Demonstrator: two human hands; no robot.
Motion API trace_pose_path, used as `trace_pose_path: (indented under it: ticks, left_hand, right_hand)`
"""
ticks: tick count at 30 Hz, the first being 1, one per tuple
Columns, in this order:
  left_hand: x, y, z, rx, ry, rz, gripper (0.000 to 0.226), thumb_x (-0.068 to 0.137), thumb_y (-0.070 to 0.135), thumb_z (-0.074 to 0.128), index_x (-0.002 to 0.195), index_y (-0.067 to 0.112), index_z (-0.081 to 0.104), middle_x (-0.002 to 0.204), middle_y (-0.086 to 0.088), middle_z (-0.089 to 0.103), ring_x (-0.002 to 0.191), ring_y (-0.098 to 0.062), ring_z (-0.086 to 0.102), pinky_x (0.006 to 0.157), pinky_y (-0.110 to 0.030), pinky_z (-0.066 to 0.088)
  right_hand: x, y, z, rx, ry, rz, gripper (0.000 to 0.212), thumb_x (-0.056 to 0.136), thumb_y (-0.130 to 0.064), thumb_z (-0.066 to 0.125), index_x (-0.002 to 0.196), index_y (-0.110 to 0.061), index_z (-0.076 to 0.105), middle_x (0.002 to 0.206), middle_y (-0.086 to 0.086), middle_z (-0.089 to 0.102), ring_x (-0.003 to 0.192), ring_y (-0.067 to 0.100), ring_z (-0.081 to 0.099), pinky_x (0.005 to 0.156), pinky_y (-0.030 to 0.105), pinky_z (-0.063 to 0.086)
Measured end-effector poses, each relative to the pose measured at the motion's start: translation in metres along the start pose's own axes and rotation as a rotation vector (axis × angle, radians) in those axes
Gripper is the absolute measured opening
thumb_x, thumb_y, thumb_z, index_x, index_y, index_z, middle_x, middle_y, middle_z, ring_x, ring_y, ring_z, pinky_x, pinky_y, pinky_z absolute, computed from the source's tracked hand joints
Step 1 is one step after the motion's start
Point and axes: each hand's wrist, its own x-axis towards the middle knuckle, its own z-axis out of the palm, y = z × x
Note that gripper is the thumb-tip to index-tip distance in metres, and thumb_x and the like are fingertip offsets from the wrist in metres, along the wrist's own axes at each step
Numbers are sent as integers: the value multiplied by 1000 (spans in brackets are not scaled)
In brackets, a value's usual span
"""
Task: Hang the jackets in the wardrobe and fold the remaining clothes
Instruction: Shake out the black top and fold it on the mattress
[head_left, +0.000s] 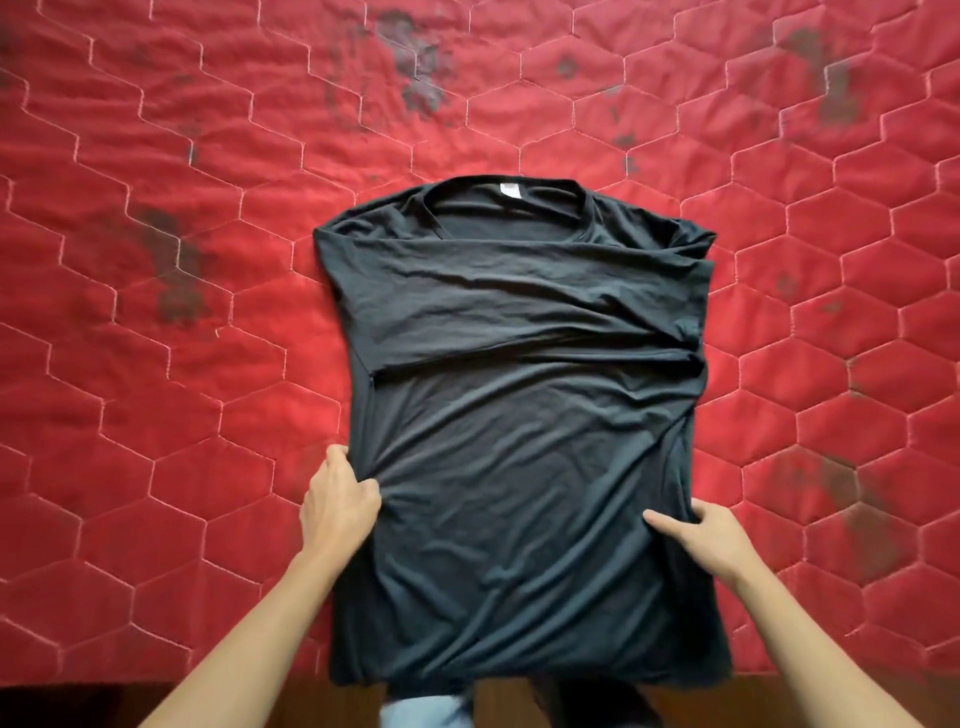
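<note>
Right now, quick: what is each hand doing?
Left hand: grips the left edge of the black T-shirt.
Right hand: grips the right edge of it, thumb on top.

1 black T-shirt is lying on 1 red quilted bedspread, and 1 white neck label is showing inside its collar. 2 hands are reaching in: 1 left hand and 1 right hand. 1 strip of pale blue fabric is peeking in at the bottom edge.
</note>
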Motion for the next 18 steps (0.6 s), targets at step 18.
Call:
trace_pose_path:
  ticks: [18]
  left_hand:
    - [-132,-114,58,-458,-213,50,22,75,29,86,93,20,79,89,8,78,93,-12,72,91,-41,56]
  right_hand:
    - [-78,133,9,253,-134,-141,22,86,-21,76,106,-10,77,93,3,78,83,12,72,75,25,57]
